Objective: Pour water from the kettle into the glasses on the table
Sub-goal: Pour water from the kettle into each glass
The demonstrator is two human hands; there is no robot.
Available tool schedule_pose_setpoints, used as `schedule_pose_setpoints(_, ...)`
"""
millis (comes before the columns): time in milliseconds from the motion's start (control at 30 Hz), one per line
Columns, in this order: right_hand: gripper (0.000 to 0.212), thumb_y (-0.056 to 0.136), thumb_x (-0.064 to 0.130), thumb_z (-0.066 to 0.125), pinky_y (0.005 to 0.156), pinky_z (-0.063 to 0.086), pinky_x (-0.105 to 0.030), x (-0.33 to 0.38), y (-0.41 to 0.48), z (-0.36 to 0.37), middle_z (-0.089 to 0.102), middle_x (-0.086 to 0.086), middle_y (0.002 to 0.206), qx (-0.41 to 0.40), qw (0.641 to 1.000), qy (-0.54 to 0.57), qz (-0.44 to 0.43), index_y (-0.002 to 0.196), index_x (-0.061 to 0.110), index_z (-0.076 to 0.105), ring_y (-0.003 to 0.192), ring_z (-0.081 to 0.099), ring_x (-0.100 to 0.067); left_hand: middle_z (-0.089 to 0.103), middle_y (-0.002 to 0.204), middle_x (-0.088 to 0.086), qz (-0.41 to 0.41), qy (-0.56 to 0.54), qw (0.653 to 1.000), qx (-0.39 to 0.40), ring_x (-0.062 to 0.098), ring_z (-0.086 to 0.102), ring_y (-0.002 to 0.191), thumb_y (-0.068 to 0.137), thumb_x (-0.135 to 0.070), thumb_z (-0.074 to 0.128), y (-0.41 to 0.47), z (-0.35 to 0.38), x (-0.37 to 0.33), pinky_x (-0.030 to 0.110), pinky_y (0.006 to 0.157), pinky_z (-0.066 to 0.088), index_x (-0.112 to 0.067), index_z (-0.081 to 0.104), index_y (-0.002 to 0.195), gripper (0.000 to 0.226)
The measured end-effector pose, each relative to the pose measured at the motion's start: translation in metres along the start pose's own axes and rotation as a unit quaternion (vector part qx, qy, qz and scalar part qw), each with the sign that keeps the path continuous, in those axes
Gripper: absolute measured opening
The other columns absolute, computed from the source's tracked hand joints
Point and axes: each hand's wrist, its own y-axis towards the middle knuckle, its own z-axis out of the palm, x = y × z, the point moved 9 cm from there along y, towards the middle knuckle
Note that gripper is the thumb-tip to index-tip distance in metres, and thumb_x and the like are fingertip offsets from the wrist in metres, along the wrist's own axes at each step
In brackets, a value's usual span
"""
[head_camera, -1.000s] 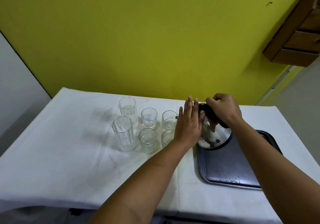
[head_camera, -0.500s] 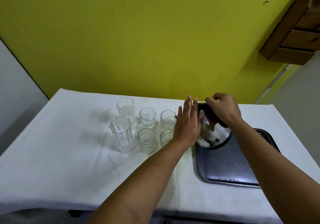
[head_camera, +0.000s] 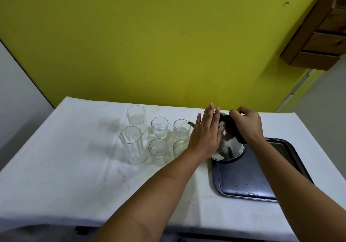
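kettle tipped toward the short glasses, both your hands on it; little has changed over the last second.

table (head_camera: 61,168), white cloth: holds everything. tray (head_camera: 241,183), dark, at your right: the kettle's base rests on its far left corner, as before. kettle (head_camera: 229,149), steel: leaning left, spout (head_camera: 191,123) just over the rim of the far short glass (head_camera: 181,129); the tilt looks the same as a second ago, so you are probably holding the pour or finishing it. tall glasses (head_camera: 132,144), two, at left: the near one looks empty. short glasses, four: each shows some water. right hand (head_camera: 246,123): fingers curled shut around the black handle (head_camera: 231,127). left hand (head_camera: 206,133): fingers straight and together, flat against the kettle's side, steadying, not gripping.
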Motion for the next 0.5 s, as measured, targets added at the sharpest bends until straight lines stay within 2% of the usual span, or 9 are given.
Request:
schedule_pose_setpoints(67, 0.03, 0.061, 0.043, 0.054, 0.061, 0.055, -0.05, -0.006, -0.002, -0.003, 0.069, -0.021, 0.062, -0.013, 0.999, 0.032, 0.007, 0.068, 0.015, 0.062, 0.062, 0.067, -0.043, 0.013, 0.157, 0.018, 0.015, 0.006, 1.0, 0.0, 0.029, 0.014, 0.146, 0.098, -0.045, -0.002, 0.001, -0.002, -0.005, 0.045, 0.116, 0.012, -0.003, 0.018, 0.149, 0.069)
schedule_pose_setpoints(133, 0.031, 0.062, 0.04, 0.056, 0.058, 0.049, -0.041, -0.008, -0.006, -0.007, 0.063, -0.015, 0.057, -0.028, 0.997, 0.065, 0.008, 0.066, 0.009, 0.059, 0.053, 0.058, -0.032, 0.014, 0.157, 0.018, 0.025, 0.01, 1.0, -0.003, 0.029, 0.015, 0.145, 0.099, -0.044, 0.001, 0.002, -0.005, -0.009, 0.045, 0.116, 0.013, -0.002, 0.019, 0.149, 0.068)
schedule_pose_setpoints(233, 0.021, 0.067, 0.031, 0.056, 0.058, 0.039, -0.031, -0.008, -0.009, -0.011, 0.049, -0.005, 0.051, -0.044, 0.994, 0.098, 0.003, 0.06, 0.011, 0.055, 0.053, 0.044, -0.021, 0.016, 0.157, 0.019, 0.035, 0.016, 0.999, -0.008, 0.029, 0.018, 0.144, 0.101, -0.039, 0.018, 0.004, -0.007, -0.011, 0.047, 0.115, 0.019, -0.001, 0.021, 0.148, 0.061)
schedule_pose_setpoints(333, 0.016, 0.068, 0.026, 0.054, 0.056, 0.036, -0.028, -0.005, -0.012, -0.014, 0.045, -0.003, 0.051, -0.051, 0.991, 0.125, -0.01, 0.059, 0.013, 0.054, 0.049, 0.04, -0.014, 0.018, 0.156, 0.02, 0.051, 0.028, 0.998, -0.015, 0.03, 0.022, 0.143, 0.098, -0.034, 0.025, 0.008, -0.012, -0.017, 0.048, 0.114, 0.022, 0.0, 0.023, 0.147, 0.06)
schedule_pose_setpoints(500, 0.014, 0.066, 0.025, 0.054, 0.054, 0.034, -0.026, 0.009, -0.009, -0.015, 0.043, 0.011, 0.043, -0.04, 0.987, 0.15, -0.03, 0.057, 0.015, 0.052, 0.045, 0.038, -0.007, 0.018, 0.156, 0.021, 0.065, 0.032, 0.996, -0.053, 0.031, 0.02, 0.144, 0.102, -0.037, 0.021, 0.01, -0.032, -0.019, 0.046, 0.115, 0.017, 0.0, 0.023, 0.147, 0.059)
